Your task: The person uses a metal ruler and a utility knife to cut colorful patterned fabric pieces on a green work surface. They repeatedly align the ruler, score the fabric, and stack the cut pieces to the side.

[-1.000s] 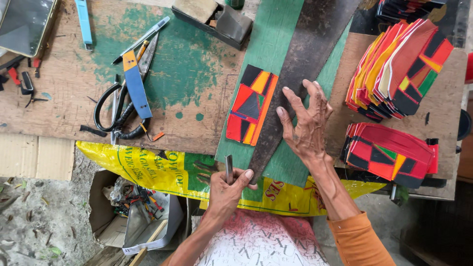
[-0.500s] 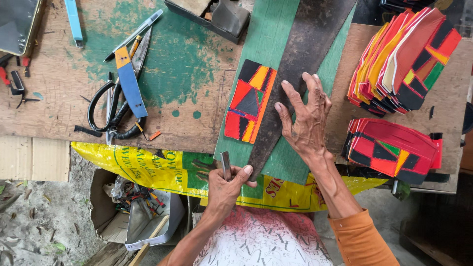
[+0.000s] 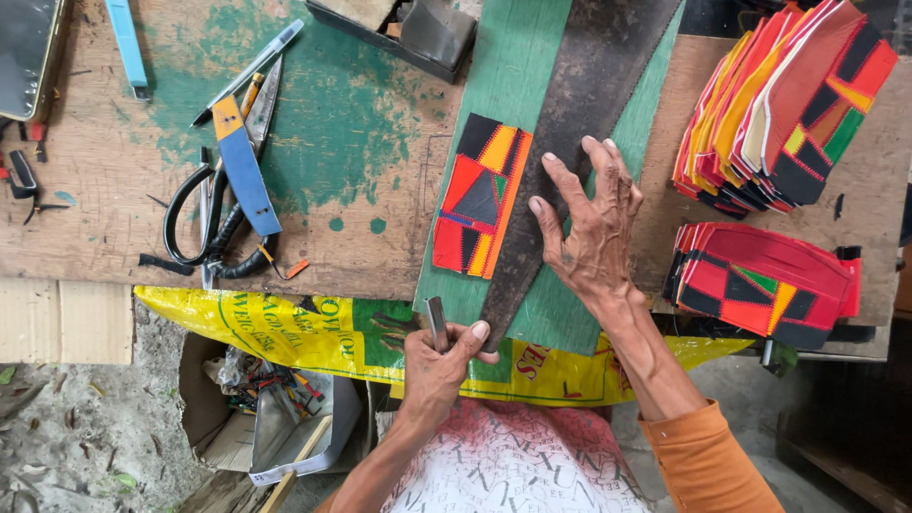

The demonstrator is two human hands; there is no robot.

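Two hands work at a scarred wooden table; the left hand is clenched around a small metal blade, the right hand pressed flat, fingers spread, on a dark tapered straightedge; the patchwork piece, long axis twelve-to-six, lies at twelve o'clock from the blade, just beside the right hand at its nine o'clock.

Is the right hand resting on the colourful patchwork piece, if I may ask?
No, the right hand presses flat on the dark metal blade, beside the patchwork piece.
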